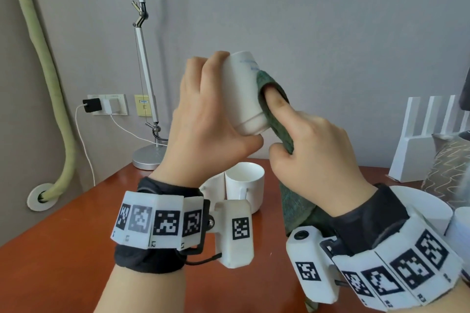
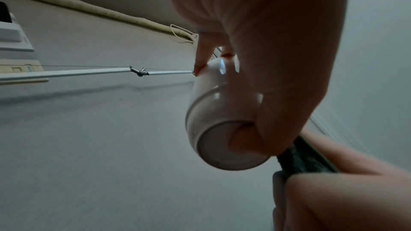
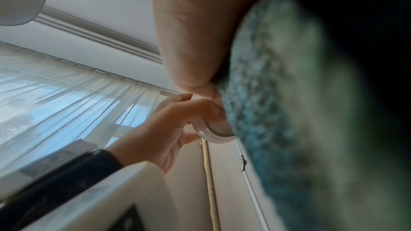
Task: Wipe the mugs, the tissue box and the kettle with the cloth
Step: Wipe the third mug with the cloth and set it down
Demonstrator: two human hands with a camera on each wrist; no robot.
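Your left hand (image 1: 203, 119) holds a white mug (image 1: 243, 91) up in the air above the table (image 1: 76, 249), tilted with its base toward you; the fingers curl over its far side and the thumb presses against the bottom rim, which the left wrist view shows plainly; your right hand (image 1: 312, 150) grips a green cloth (image 1: 274, 104) and presses it against the mug's right side, with the forefinger stretched along the fabric and the other fingers curled around the bunched part; the rest of the cloth hangs down under your right wrist toward the table; in the right wrist view the cloth fills most of the picture and hides the fingertips; two more white mugs (image 1: 245, 185) stand upright, side by side and touching, near the middle of the table, below the lifted one; a round white thing (image 1: 427, 206) sits at the table's right edge, partly hidden by your wrist, and you cannot tell what it is; a lamp (image 1: 146, 157) stands on its round base at the table's far edge; a charger (image 1: 91, 105) sits plugged into the wall socket behind the far left corner.
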